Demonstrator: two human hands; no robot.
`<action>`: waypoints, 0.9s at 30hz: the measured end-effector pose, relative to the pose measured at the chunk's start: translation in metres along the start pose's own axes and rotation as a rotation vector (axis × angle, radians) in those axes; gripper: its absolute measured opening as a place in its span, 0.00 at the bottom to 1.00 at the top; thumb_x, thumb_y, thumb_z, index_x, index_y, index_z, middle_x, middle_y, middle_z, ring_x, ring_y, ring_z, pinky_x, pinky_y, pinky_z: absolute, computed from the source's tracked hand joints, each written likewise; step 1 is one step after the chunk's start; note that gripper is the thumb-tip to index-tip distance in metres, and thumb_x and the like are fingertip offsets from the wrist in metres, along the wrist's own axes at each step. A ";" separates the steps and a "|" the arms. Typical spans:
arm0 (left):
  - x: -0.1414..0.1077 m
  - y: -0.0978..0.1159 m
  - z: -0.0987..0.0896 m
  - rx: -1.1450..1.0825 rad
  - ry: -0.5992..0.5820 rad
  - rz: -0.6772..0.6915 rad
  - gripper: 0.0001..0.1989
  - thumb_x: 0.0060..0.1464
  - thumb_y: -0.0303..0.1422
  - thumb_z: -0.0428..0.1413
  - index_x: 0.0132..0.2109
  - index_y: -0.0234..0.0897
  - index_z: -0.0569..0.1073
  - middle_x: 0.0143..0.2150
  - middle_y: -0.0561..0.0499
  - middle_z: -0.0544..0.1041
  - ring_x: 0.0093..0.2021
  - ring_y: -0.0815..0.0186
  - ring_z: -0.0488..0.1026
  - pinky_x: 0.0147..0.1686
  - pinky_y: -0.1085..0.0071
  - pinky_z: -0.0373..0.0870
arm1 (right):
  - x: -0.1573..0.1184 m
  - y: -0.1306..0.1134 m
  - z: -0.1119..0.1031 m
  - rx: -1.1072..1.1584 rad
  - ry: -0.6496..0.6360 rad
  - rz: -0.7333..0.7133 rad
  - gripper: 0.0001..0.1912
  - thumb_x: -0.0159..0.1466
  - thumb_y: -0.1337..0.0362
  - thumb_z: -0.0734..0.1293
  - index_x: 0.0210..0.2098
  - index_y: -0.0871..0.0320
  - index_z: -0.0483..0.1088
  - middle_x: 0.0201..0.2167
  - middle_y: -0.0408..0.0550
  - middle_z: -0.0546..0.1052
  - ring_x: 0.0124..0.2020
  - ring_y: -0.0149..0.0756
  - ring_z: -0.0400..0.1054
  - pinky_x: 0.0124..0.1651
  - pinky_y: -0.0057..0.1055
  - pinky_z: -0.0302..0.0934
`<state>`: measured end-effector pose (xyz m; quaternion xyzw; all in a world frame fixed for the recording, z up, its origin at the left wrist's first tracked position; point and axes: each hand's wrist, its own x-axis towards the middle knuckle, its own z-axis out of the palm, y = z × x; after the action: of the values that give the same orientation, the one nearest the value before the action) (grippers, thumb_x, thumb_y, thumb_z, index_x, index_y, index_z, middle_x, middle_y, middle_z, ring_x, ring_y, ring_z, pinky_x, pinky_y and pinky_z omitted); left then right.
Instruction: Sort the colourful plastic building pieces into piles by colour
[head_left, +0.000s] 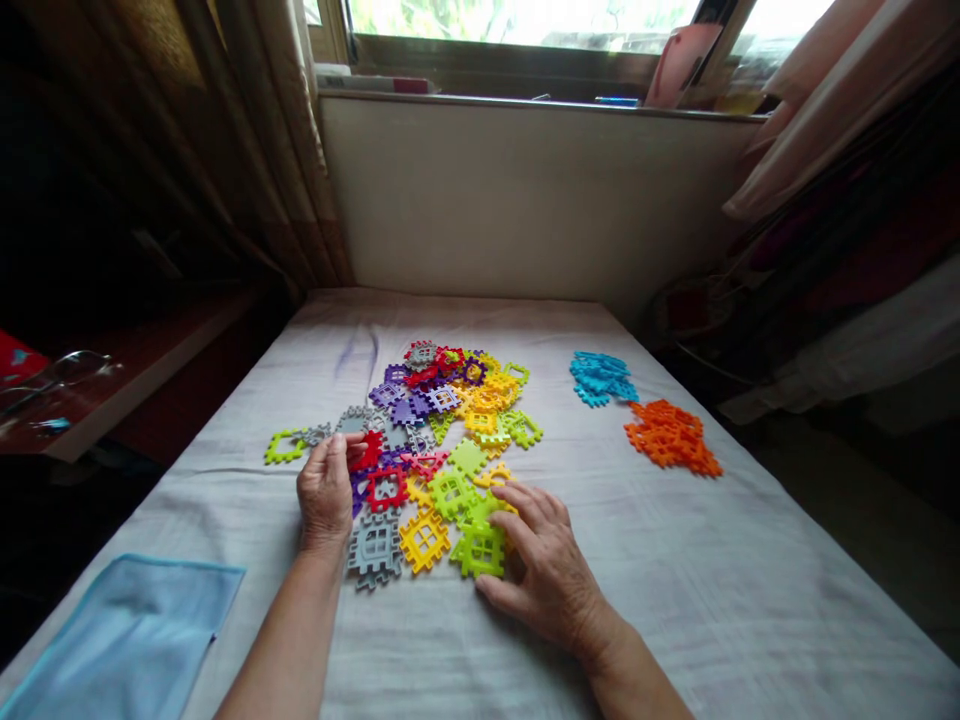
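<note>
A heap of plastic interlocking tiles (409, 410) with notched edges lies in the middle of the cloth-covered table. My left hand (326, 490) is at the heap's left side, its fingers closed at a red tile (366, 452); its palm side is hidden. My right hand (544, 560) rests over the front right of the heap, fingers apart. Its thumb and index finger lie around a lime green window tile (480, 550). Close by are a yellow window tile (424, 540), a grey window tile (376, 543) and a red square frame tile (387, 488).
To the right lie a blue tile pile (602, 378) and an orange tile pile (673, 437). A light blue zip pouch (142, 630) is at the front left. Glasses (64, 375) rest on a brown shelf (150, 345) at left. A wall and window stand behind the table.
</note>
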<state>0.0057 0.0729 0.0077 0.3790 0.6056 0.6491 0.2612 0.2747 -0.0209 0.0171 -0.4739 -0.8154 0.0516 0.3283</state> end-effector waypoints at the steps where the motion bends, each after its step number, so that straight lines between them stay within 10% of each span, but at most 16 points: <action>1: 0.000 -0.001 0.000 -0.001 -0.002 0.000 0.21 0.53 0.51 0.52 0.35 0.36 0.77 0.30 0.48 0.80 0.32 0.63 0.78 0.34 0.67 0.77 | 0.001 -0.001 0.000 0.005 0.023 -0.001 0.15 0.52 0.60 0.74 0.39 0.53 0.71 0.54 0.55 0.76 0.57 0.51 0.66 0.60 0.50 0.56; 7: 0.001 -0.003 0.001 -0.013 -0.013 -0.014 0.21 0.53 0.51 0.53 0.36 0.36 0.77 0.30 0.48 0.80 0.32 0.63 0.78 0.36 0.67 0.76 | 0.003 -0.007 0.001 0.206 0.162 0.105 0.01 0.61 0.63 0.68 0.33 0.53 0.72 0.34 0.48 0.79 0.37 0.39 0.73 0.43 0.37 0.66; 17: 0.014 -0.010 -0.011 0.493 0.064 0.443 0.21 0.59 0.47 0.49 0.47 0.37 0.75 0.54 0.38 0.76 0.60 0.53 0.70 0.64 0.53 0.60 | 0.005 0.067 -0.012 0.353 0.473 0.797 0.22 0.58 0.46 0.67 0.37 0.58 0.77 0.28 0.49 0.80 0.27 0.38 0.72 0.32 0.33 0.68; 27: 0.015 -0.016 -0.008 0.635 -0.179 0.432 0.26 0.59 0.51 0.48 0.52 0.39 0.75 0.56 0.40 0.76 0.60 0.52 0.69 0.65 0.54 0.59 | 0.011 0.056 -0.020 0.006 0.432 0.504 0.15 0.65 0.57 0.61 0.38 0.56 0.77 0.37 0.52 0.78 0.34 0.39 0.72 0.40 0.36 0.69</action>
<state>-0.0114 0.0823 -0.0054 0.6148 0.6575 0.4337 0.0402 0.3239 0.0140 0.0165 -0.6598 -0.5839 0.0322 0.4719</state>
